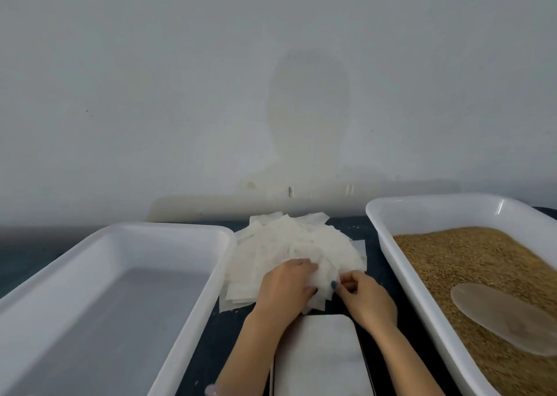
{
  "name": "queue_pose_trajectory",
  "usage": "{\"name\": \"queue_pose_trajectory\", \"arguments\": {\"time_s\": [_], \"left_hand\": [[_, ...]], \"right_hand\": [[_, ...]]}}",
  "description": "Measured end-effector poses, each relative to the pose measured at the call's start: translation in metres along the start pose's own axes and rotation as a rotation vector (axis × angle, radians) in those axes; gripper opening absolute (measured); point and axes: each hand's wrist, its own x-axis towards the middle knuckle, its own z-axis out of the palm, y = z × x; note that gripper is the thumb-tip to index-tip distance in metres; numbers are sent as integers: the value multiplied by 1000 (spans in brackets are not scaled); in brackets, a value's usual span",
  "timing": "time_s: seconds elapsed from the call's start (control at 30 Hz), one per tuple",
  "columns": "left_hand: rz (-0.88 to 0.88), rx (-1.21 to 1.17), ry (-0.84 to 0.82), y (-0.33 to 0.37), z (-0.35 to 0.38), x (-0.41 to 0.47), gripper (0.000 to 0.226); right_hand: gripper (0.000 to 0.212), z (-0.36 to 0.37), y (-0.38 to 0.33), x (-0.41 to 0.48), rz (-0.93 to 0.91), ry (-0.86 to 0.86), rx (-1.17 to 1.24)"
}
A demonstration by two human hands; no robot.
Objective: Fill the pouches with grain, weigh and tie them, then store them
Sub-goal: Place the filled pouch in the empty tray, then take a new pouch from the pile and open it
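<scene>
A fanned heap of thin white pouches (289, 245) lies on the dark table between two trays. My left hand (284, 287) lies on the near edge of the heap, its fingers and thumb curled round the top pouch (324, 278). My right hand (366, 297) pinches the same pouch at its right edge. The white tray on the right (388, 236) holds brown grain (470, 257), and a flat translucent scoop (506, 317) lies on the grain. A white scale (319, 356) sits just in front of me, between my forearms.
A white tray (90, 290) with nothing in it stands on the left. A pale wall rises right behind the table. Dark tabletop (373, 263) shows in the narrow strips between the trays and the heap.
</scene>
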Motion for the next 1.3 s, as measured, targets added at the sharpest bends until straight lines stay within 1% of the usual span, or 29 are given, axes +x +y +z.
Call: {"name": "queue_pose_trajectory", "arguments": {"time_s": [0.07, 0.2, 0.3, 0.37, 0.4, 0.5, 0.57, 0.63, 0.67, 0.73, 0.8, 0.83, 0.9, 1.0, 1.07, 1.1, 1.17, 1.2, 1.23, 1.27, 1.3], "left_hand": [[22, -54, 50, -3, -2, -2, 38], [8, -158, 204, -3, 3, -7, 32], [-45, -253, 279, -2, 6, -9, 26], [-99, -351, 332, -3, 8, -12, 16], [-138, -414, 353, -3, 7, -13, 14], [-291, -656, 397, -5, 0, -13, 28], [-383, -836, 417, -7, -8, -12, 27], [-451, -1089, 372, -11, -16, -14, 21], [-449, -1246, 312, -13, -19, -16, 21], [-405, -1525, 173, -14, -24, -23, 25], [-381, -1633, 80, -14, -27, -28, 27], [-373, -1633, 52, -14, -27, -29, 27], [-369, -1598, 21, -13, -26, -31, 27], [-367, -1565, 9, -12, -26, -33, 27], [-359, -1547, 17, -13, -25, -34, 26], [-350, -1497, 33, -12, -26, -34, 24], [-282, -1304, 113, -7, -28, -36, 23], [-204, -1183, 176, -4, -30, -38, 38], [-106, -1045, 222, -2, -33, -40, 64], [-9, -877, 232, 1, -35, -41, 89], [89, -696, 218, 4, -37, -42, 108]], "right_hand": [[13, 1, 0, -3, -9, 18, 5], [13, 0, -1, -4, -6, 12, 17], [13, 0, 1, -4, -22, 6, 30], [14, 0, 4, -4, -30, 10, 58], [14, 1, 5, -5, -30, 27, 94], [14, 2, 5, -6, -75, 177, 266], [14, -1, 1, -6, -152, 248, 374], [11, -8, -9, -7, -221, 212, 468], [10, -12, -15, -9, -254, 165, 498], [16, -19, -30, -15, -298, 33, 556], [21, -22, -42, -22, -297, -93, 579], [20, -23, -46, -24, -298, -130, 579], [12, -22, -50, -26, -289, -128, 606], [22, -27, -48, -28, -220, -56, 626], [21, -34, -45, -29, -196, -55, 635], [19, -36, -43, -30, -188, -70, 665], [18, -39, -43, -31, -168, -97, 726], [18, -40, -43, -32, -154, -97, 736], [23, -41, -44, -32, -142, -89, 736], [29, -43, -45, -32, -133, -77, 721], [34, -44, -46, -32, -124, -66, 700]]}}
